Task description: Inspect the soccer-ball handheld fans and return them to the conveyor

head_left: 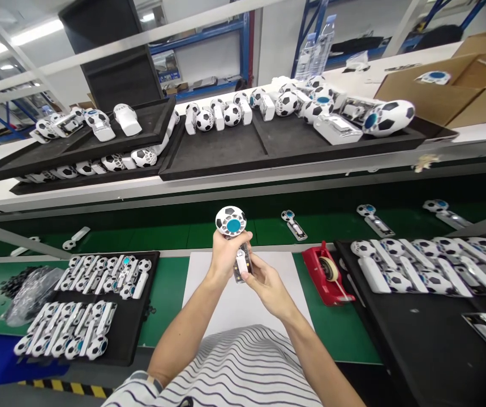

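A football-patterned device (231,221) with a round black-and-white head and a blue disc is held up over a white sheet (200,299). My left hand (224,254) is wrapped round its neck, just below the head. My right hand (268,282) grips the lower handle, its thumb against a white part there. Dark board-like inner parts show in the handle. The fingers hide much of it. A red tape dispenser (323,277) stands on the green bench to the right of my right hand.
Black trays with similar devices lie at left (136,305) and right (378,316); more trays (221,161) stand on the shelf ahead. Single devices (294,225) lie on the green conveyor. A plastic bag (34,294) rests far left. An open cardboard box (476,96) is at upper right.
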A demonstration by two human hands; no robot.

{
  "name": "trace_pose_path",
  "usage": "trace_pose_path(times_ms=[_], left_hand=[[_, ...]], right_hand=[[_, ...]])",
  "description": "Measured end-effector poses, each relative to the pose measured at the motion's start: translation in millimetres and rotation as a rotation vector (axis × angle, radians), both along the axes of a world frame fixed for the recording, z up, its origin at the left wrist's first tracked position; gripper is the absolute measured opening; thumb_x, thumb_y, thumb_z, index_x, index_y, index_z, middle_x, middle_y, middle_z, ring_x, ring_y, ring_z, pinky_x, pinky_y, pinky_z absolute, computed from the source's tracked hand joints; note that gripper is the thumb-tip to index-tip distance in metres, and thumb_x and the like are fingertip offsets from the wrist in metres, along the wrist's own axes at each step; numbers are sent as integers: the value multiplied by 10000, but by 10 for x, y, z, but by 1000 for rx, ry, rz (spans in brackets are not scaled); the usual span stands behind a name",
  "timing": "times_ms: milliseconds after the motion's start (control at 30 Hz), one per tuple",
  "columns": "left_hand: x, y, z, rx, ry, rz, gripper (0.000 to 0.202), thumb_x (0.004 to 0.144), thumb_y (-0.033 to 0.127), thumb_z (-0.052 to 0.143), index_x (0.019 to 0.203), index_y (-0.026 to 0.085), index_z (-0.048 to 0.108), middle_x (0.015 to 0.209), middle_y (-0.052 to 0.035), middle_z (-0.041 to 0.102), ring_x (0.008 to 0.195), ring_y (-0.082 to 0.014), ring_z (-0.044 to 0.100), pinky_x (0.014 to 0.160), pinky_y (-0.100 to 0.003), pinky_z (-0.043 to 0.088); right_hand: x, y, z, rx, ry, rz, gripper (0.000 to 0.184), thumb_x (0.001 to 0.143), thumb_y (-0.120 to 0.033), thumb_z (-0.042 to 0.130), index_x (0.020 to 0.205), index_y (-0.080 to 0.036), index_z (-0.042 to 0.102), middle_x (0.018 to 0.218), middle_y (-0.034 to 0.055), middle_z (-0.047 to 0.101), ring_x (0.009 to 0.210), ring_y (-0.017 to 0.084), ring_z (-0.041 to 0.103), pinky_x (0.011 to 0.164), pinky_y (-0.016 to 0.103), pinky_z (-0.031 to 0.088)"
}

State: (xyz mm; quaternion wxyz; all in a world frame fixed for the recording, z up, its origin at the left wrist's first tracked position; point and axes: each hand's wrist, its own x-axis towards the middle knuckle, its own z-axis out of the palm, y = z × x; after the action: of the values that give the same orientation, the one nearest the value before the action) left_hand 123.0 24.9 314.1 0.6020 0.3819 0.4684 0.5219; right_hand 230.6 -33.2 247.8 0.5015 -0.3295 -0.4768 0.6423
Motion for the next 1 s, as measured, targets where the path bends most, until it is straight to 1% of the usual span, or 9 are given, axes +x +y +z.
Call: trace_pose_path(times_ms=[167,267,333,433,500,567,700,833,1000], left_hand=[[25,24,-22,-24,21,-36,199,692,254,756,648,169,580,528,15,585,492,-121,557,515,-272,475],[30,90,-144,-58,34,-33,210,705,272,750,758,191,563,609,27,597,549,-134,594,530,-272,485],[7,158,-305,-86,51,-19,268,716,271,744,895,214,553,731,27,633,636,-141,640,589,-276,512],[-56,229,-643,-151,99,-36,414,685,229,779,1021,221,536,856,-2,677,748,-153,674,691,-286,525],[-95,212,-890,-220,125,-68,411,681,234,790,1003,194,538,845,-34,696,758,-170,676,719,-305,526],[-124,142,-1124,-287,137,-90,354,715,275,765,969,177,539,841,-64,716,769,-189,684,747,-332,532],[-179,-15,-1505,-381,149,-82,325,791,391,671,998,178,539,911,-100,750,839,-224,709,812,-369,536],[-234,-28,-1747,-407,160,-49,378,830,485,574,1038,174,523,943,-115,749,846,-231,708,829,-385,534],[-234,57,-1858,-331,176,-68,358,823,405,545,1090,175,485,991,-113,731,871,-214,705,850,-364,536]], right_hand=[[-42,17,-59,-58,6,-93,459,918,-450,663,1304,-207,610,1307,98,668,1224,280,609,1035,414,490],[-39,49,-131,-64,11,-106,432,915,-461,664,1265,-208,638,1262,92,684,1195,273,610,1019,402,477],[-19,82,-219,-127,62,-56,435,893,-447,697,1258,-214,654,1199,81,700,1127,248,622,977,373,481],[-3,133,-436,-321,198,-6,397,820,-429,777,1133,-194,714,1001,59,718,916,190,631,858,319,492],[-24,158,-621,-407,237,-26,379,774,-435,809,1037,-174,731,898,46,700,821,166,611,794,302,489],[-66,170,-808,-440,234,-71,398,742,-454,819,998,-163,729,852,41,685,786,165,603,763,302,488],[-151,177,-1093,-507,199,-126,420,680,-478,842,907,-142,734,794,43,676,740,166,595,708,297,477],[-176,198,-1236,-524,144,-118,470,679,-461,854,1018,-152,754,888,60,712,773,174,611,701,294,478],[-164,217,-1360,-519,156,-82,502,698,-476,849,1088,-176,750,887,58,724,802,189,630,751,325,507]])
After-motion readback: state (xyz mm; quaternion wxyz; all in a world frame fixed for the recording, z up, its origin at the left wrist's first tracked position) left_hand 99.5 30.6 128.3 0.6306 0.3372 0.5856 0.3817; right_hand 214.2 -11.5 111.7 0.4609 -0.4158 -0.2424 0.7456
